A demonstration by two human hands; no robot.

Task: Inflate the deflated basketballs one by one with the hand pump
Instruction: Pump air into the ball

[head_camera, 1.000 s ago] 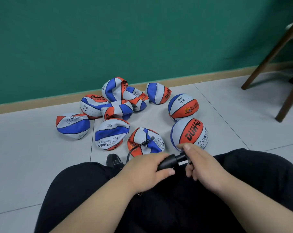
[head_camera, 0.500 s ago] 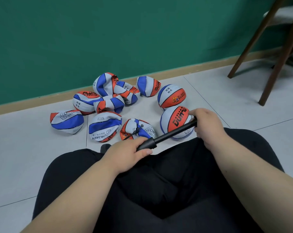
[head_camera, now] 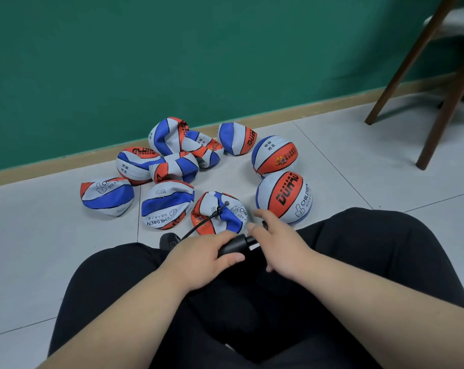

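Limp basketball [head_camera: 220, 214]: on the floor, at 12 o'clock from the hands, with the hose [head_camera: 207, 222] plugged into it.
Pump [head_camera: 232, 246]: the left hand [head_camera: 201, 259] grips the barrel. The right hand [head_camera: 278, 246] is at the handle, too blurred to tell its grip.
Risk: nothing holds the ball, so a skewed stroke could tug the hose and pull the needle free.

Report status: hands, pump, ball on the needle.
Left hand grips hand pump barrel; right hand holds its handle, plunger pushed in. Hose needle in crumpled ball, not round. Nothing blocking.

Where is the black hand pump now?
Head view: the hand pump sits low at centre, above the person's lap, gripped by the left hand, with the right hand at its handle end.
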